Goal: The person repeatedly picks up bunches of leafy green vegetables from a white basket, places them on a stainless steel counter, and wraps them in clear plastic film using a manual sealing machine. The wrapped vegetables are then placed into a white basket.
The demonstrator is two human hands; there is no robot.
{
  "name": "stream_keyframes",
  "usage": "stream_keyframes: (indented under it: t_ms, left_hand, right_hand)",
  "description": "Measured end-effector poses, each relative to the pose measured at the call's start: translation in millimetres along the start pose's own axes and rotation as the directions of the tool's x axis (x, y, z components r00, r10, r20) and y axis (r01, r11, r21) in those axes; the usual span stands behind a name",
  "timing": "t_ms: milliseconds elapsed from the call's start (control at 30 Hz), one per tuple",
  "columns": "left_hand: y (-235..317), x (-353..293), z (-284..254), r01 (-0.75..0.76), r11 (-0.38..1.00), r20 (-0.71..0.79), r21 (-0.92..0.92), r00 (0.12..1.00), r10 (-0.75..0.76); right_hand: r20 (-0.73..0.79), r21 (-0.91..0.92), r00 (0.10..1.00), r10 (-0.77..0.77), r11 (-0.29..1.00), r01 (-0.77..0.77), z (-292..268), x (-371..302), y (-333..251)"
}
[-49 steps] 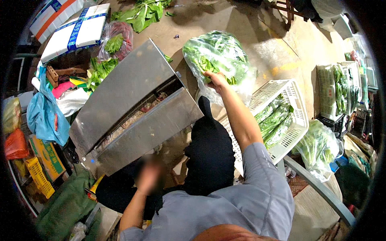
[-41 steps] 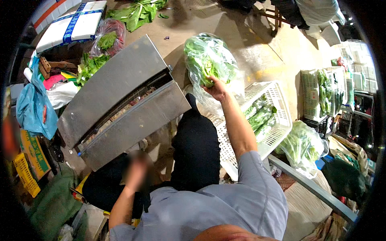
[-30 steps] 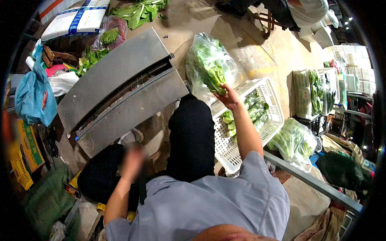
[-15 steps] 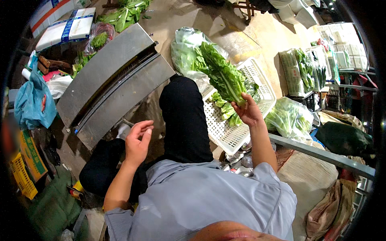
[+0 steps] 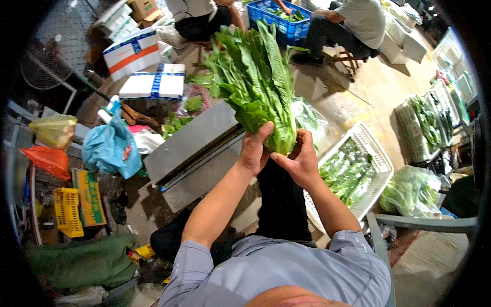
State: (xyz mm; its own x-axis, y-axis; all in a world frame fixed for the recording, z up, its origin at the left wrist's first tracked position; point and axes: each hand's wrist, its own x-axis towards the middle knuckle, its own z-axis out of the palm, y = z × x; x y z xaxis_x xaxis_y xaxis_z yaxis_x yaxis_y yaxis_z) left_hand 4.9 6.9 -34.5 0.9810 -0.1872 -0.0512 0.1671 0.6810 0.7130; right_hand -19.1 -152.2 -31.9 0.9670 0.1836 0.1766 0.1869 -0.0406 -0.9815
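Left hand (image 5: 253,152) has risen beside right hand (image 5: 302,162), both clasping leafy greens (image 5: 258,84).

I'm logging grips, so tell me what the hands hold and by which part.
The left hand and right hand both hold the greens by the base, with the leaf tips pointing away from the person.

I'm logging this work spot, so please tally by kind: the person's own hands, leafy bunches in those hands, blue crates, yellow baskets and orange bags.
Own hands, left hand and right hand: 2
Held leafy bunch: 1
Blue crate: 1
Yellow basket: 1
Orange bag: 1
Total: 6
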Motion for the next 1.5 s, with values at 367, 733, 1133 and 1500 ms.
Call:
stream_keyframes:
  t_ms: [367,733,1133,1500]
  left_hand:
    - [70.7,-14.5,-42.1,-0.13,0.96,-0.156,-0.248,0.983,0.093]
    - [90.2,16.3,-48.1,-0.184,0.934,-0.032,-0.306,0.983,0.183]
    - [85.2,22.6,-60.2,-0.182,0.904,-0.053,-0.387,0.983,0.176]
    - [83.8,6.9,-53.3,-0.185,0.925,-0.021,-0.332,0.982,0.189]
  right_hand:
    - [0.151,0.16,0.988,0.028,0.986,-0.052,47.1,54.2,-5.3]
    - [0.099,0.339,0.992,0.077,0.935,-0.106,52.3,93.0,2.0]
    - [0.015,0.347,1.0,-0.01,0.938,0.004,59.0,94.4,1.2]
    - [0.008,0.286,0.999,-0.044,0.957,0.04,53.4,80.7,-0.5]
